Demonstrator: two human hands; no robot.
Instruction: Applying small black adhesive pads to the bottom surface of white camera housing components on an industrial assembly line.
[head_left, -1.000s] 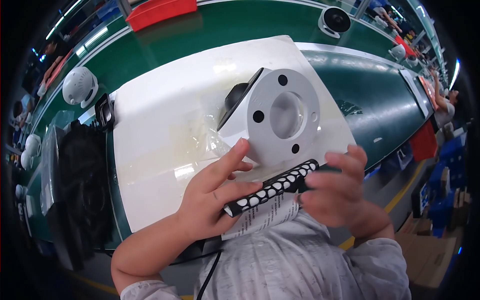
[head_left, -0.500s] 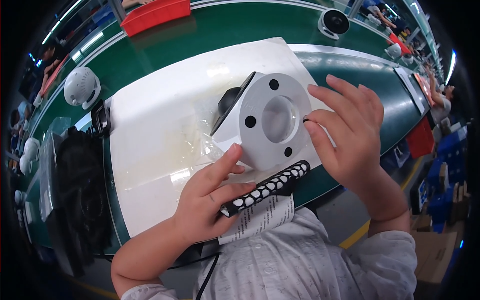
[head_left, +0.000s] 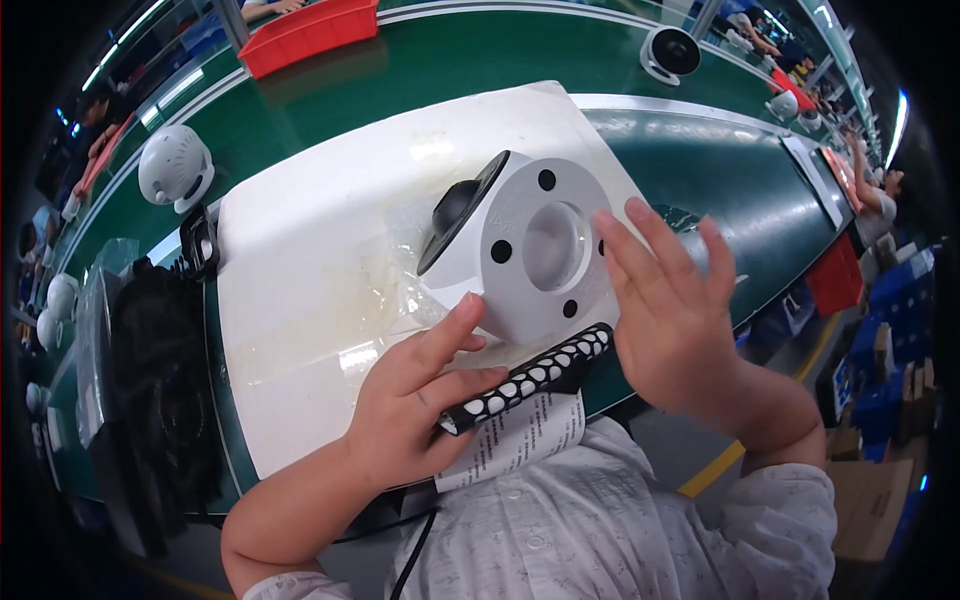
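A white desk fan (head_left: 500, 305) lies tipped over, its round base facing me and its black front turned left. Black round foot pads (head_left: 501, 251) dot the base around a round recess. My left hand (head_left: 405, 405) grips a black strip with rows of white round spots (head_left: 530, 382), thumb along its left end. The left index finger stretches up against the fan's lower edge. My right hand (head_left: 675, 310) is at the base's right edge, fingers spread and straight; its fingertips partly cover one black pad there. Nothing shows between the right fingers.
The fan rests on a white board (head_left: 290, 300) with clear film on it. Printed white paper (head_left: 520, 445) hangs at the near edge. Other white fans (head_left: 175, 168) stand on the green bench, with a red bin (head_left: 310, 38) beyond. A black bag (head_left: 165, 380) lies left.
My right hand has gone from a pinch to spread fingers, moving slightly left and down onto the base's right edge. A black pad now shows there. My left hand stays put.
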